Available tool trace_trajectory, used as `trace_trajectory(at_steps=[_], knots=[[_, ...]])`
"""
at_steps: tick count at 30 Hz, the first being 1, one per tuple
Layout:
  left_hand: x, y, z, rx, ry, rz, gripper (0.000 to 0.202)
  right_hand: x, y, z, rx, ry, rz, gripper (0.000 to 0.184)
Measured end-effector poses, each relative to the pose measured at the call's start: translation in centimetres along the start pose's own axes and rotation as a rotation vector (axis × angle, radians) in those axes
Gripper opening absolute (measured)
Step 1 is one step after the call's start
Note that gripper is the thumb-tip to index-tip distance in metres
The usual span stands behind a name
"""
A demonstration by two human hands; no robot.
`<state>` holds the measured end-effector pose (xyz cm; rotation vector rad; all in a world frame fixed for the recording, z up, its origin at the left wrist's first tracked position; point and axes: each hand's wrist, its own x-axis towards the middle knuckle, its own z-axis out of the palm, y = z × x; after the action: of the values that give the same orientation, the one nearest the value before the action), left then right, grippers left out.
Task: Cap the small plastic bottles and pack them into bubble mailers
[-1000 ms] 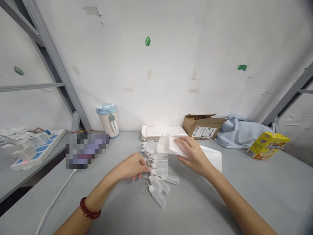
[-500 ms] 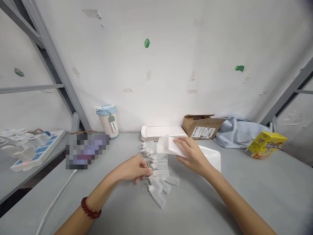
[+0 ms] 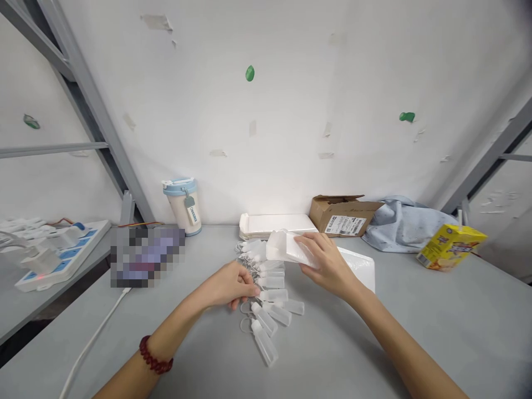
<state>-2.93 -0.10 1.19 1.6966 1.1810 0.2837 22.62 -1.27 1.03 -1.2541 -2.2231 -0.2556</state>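
My left hand is closed in a pinch at the cap end of a small clear plastic bottle lying on its side. Several similar bottles lie in a column beside it, most with thin loop strings at their caps. Nearest me are one tilted bottle and another bottle. My right hand grips a white box from above, its open end facing left over the far bottles. Behind that wrist lies a white, bubbly-looking sheet or pouch, partly hidden.
Flat white boxes lie by the wall, next to an opened cardboard box. Pale blue cloth and a yellow drink carton are at right. At left stand a tumbler, a blurred-out device and a power strip.
The nearest bottles have shifted slightly toward me and spread apart. My left hand has barely moved, staying at the column of bottles. The right hand and white box look still.
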Motion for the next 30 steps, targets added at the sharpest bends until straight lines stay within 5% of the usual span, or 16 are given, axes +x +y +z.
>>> trace_trajectory(at_steps=[11, 18, 30], knots=[[0.3, 0.1, 0.8, 0.01, 0.089, -0.09, 0.021, 0.0, 0.0, 0.1, -0.007, -0.008, 0.007, 0.052], [-1.4, 1.4, -0.9, -0.15, 0.048, 0.108, 0.017, 0.0, -0.1, 0.0, -0.003, 0.001, 0.004, 0.05], [-2.8, 2.5, -2.5, -0.238, 0.289, 0.309, 0.02, 0.0, -0.3, 0.0, -0.013, -0.015, -0.001, 0.053]])
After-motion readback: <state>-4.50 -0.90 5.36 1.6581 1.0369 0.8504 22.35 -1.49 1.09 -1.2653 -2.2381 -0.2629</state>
